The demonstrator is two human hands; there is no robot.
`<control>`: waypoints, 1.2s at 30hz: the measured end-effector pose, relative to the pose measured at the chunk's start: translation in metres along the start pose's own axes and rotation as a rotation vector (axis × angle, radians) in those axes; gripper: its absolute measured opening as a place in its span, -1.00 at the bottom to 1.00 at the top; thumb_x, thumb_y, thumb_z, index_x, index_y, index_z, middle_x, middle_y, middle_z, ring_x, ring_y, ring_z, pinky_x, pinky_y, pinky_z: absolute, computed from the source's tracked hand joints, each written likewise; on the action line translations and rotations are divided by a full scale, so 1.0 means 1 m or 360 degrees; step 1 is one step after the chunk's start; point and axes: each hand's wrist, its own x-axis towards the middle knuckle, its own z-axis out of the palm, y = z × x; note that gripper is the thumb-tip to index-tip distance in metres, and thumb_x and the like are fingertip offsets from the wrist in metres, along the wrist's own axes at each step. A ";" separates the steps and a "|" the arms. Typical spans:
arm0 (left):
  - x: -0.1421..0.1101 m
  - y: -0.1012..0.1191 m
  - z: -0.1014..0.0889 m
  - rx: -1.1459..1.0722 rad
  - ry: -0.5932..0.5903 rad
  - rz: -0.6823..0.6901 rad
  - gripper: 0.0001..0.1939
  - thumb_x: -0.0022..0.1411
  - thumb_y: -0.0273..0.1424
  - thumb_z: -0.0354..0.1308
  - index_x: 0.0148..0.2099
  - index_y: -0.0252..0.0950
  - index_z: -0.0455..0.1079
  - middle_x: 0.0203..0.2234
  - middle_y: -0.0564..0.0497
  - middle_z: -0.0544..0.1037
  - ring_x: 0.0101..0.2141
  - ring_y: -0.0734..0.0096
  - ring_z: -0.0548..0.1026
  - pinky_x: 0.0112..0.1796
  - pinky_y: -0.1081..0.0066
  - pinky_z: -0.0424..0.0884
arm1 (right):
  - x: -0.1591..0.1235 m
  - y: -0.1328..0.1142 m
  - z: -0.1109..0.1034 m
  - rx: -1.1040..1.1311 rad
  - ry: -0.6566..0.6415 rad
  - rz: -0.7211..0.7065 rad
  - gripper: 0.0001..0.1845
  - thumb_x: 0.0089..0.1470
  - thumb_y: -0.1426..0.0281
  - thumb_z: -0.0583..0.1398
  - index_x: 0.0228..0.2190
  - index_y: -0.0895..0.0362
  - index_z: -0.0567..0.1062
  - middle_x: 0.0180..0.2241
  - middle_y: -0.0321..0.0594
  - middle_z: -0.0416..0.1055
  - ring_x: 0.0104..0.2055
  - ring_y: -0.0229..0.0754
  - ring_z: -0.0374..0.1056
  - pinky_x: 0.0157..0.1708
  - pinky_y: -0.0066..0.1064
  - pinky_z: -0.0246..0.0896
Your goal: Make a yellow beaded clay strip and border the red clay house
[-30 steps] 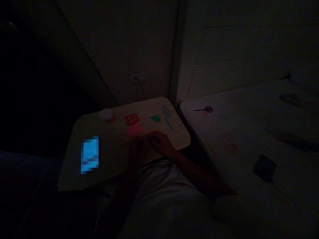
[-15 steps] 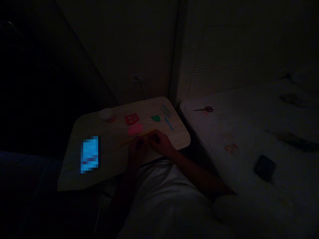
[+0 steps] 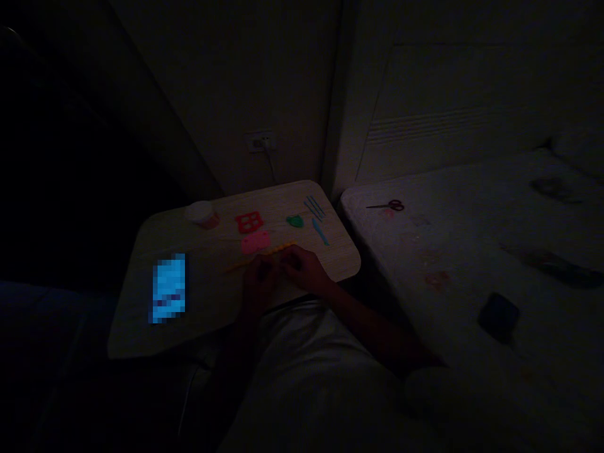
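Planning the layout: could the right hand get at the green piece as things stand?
Probably yes: the green piece lies just beyond the right hand, and nothing tall appears between them.

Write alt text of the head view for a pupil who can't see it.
A person's left hand and right hand are close together by a yellow strip on a dimly lit wood-grain table. Beyond lie a pink piece, a four-holed red frame and a green piece; a pixelated blue patch glows at left, scissors lie right of the table.
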 end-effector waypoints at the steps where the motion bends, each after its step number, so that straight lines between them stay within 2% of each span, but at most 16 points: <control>1: 0.000 0.000 0.000 -0.0002 0.0006 0.0003 -0.83 0.04 -0.26 0.23 -0.38 -0.23 0.35 -0.50 0.08 0.44 -0.44 0.38 0.39 -0.40 0.42 0.33 | 0.000 0.000 0.000 -0.0005 -0.0006 -0.0002 -0.75 0.11 0.22 0.25 -0.24 0.13 0.49 -0.38 -0.29 0.46 -0.39 -0.25 0.31 -0.36 -0.44 0.17; 36: 0.001 -0.004 0.001 -0.0006 -0.0008 0.0035 -0.83 0.06 -0.26 0.24 -0.37 -0.23 0.36 -0.48 0.08 0.45 -0.41 0.37 0.41 -0.36 0.42 0.37 | 0.001 0.002 0.001 -0.0049 -0.0041 0.0018 -0.75 0.15 0.20 0.22 -0.26 0.13 0.49 -0.37 -0.27 0.49 -0.37 -0.23 0.33 -0.36 -0.44 0.17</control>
